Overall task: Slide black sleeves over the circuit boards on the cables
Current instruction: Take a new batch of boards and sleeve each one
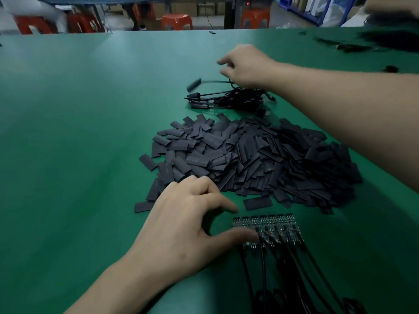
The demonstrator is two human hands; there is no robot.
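Note:
A row of several small circuit boards [269, 225] lies near the front of the green table [79, 132], their black cables [292, 268] running toward me. My left hand [183, 225] rests beside them with fingers relaxed, its thumb lying on the left end of the row. A big pile of flat black sleeves [256, 159] sits just beyond. Farther back my right hand [244, 66] hovers over a bundle of sleeved cables [229, 99]. It grips one black cable whose sleeved end [193, 85] hangs blurred in the air to the left.
Loose sleeves [257, 203] lie scattered at the pile's near edge. More black parts [353, 45] sit at the far right of the table. Orange stools [176, 21] stand beyond the table's far edge. Another person's hand [390, 7] shows at the top right.

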